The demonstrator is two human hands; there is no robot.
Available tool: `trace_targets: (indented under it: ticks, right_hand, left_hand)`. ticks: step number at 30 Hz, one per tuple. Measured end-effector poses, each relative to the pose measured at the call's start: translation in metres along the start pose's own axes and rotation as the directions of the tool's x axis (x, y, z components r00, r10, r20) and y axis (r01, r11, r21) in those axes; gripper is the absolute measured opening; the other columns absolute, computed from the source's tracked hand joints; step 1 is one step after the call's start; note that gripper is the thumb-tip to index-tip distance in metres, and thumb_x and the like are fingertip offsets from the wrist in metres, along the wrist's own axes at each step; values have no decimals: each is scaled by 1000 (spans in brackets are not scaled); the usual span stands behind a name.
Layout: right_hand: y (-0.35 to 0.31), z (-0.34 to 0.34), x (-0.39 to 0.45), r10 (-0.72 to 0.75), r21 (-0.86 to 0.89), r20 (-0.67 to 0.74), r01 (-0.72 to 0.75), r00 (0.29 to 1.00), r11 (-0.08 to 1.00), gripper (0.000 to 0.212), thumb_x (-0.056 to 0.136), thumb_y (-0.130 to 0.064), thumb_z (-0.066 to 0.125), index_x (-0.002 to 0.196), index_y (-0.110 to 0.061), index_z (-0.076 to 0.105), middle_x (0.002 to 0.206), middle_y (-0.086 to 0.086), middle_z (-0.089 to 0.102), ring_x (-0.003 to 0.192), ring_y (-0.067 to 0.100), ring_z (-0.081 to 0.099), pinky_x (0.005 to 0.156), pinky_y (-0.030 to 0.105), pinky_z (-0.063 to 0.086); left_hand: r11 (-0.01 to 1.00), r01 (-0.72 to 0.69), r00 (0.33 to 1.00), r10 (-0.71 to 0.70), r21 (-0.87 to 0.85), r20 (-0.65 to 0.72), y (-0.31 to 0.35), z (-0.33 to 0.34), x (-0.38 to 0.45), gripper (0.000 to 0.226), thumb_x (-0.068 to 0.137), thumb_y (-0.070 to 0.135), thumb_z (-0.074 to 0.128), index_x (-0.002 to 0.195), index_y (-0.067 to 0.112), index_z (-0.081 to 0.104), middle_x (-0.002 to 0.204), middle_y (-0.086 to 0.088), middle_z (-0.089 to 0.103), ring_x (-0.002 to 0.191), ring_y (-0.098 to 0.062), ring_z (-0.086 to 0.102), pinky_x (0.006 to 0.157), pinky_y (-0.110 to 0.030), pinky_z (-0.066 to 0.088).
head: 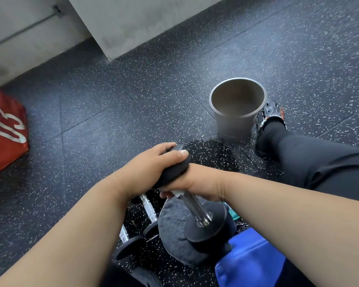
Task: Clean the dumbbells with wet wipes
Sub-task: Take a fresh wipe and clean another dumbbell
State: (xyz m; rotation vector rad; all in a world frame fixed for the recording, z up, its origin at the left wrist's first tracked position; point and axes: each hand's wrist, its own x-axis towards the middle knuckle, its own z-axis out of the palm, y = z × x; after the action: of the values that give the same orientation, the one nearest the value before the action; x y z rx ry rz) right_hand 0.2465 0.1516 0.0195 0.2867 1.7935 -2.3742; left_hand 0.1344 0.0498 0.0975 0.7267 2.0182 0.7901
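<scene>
The left hand (153,162) is gripping the upper black head of a dumbbell (195,206) from above, its fingers curling over the rim and its thumb lying along the edge. The right hand (197,183) is wrapping round the top of the chromed handle just below that head, pinching a small white wet wipe (177,193) against the metal; only a sliver of the wipe is showing between the fingers. The two hands are lying touching, with the head between them.

The dumbbell is standing tilted, its upper head leaning away from the person. Its lower head, a matte black disc with a bright steel collar, is resting on a grey towel (172,228) spread on the floor (112,100). The handle is looking shiny and reflective.

Two more dumbbells (147,212) with knurled chrome handles and black heads are lying just left of the towel, partly hidden by the left forearm. A blue cloth (249,262) is lying at the lower right, touching the towel.

Farther out, a grey metal bucket (236,108) is standing upright on the speckled black rubber floor, with a dark wet patch (214,154) in front of it. A black-clad leg (311,158) is stretching beside the bucket. A red box (4,129) with white markings is sitting at the left edge.
</scene>
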Motion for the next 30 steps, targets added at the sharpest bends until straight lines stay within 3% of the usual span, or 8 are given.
trace_targets:
  ticks: [3,5,8,11,16,20,25,30]
  right_hand:
    - [1,-2,-3,45,-136,-41,-50,998,989,22,93,0,73,75,-14,72,70,-9,66,68,3,58,71,23,48]
    - [5,-4,-3,27,-253,-125,-58,992,966,5,90,-10,78,88,-8,74,74,-8,66,71,5,57,73,27,49]
    - [6,2,-1,-38,-423,-183,-44,982,905,11,92,-22,77,101,-21,71,91,-9,73,82,8,67,83,30,59]
    - [4,12,2,-186,-495,-191,69,964,866,11,91,-8,72,101,-7,69,100,13,74,86,22,66,85,45,57]
    - [10,13,1,-107,-354,-200,30,974,935,11,94,-10,68,97,0,73,87,18,77,75,15,70,75,36,58]
    - [12,2,3,-40,-208,-93,19,995,978,12,95,-4,66,99,5,72,86,23,76,84,20,74,89,44,61]
    - [17,-8,0,54,-26,-9,-54,998,998,16,96,-5,69,89,-17,76,87,2,75,87,13,71,87,28,54]
    - [21,-24,-1,156,56,12,-156,988,986,18,83,-25,76,101,-24,77,96,-3,72,97,15,64,98,41,45]
  left_hand:
    - [1000,19,999,-18,16,-27,0,-1,-4,96,58,81,66,145,41,61,127,22,73,117,2,69,113,-34,48]
    - [1000,24,999,-24,5,-27,0,0,-6,88,58,81,67,138,44,64,124,22,75,114,3,70,112,-34,49]
    - [1000,29,999,-29,-10,-30,-1,1,-8,89,58,80,68,139,44,63,125,21,74,113,2,71,109,-34,52]
    - [1000,22,999,-22,-1,-36,-2,1,-7,93,60,80,69,145,44,60,131,18,71,117,-3,70,110,-38,52]
    - [1000,15,1000,-15,-24,3,-8,1,-5,85,70,75,74,145,41,56,118,-8,78,81,-23,79,87,-43,57]
    - [997,0,1000,2,74,-23,-7,1,-6,93,64,83,66,148,45,55,128,12,74,106,-9,75,107,-42,53]
    - [992,32,998,-26,120,-52,-5,-1,-9,92,63,86,61,146,46,57,128,20,73,117,-4,69,114,-41,47]
    - [996,65,995,-60,56,-80,-9,-5,-11,54,66,83,64,110,52,68,119,24,74,115,-2,68,115,-41,46]
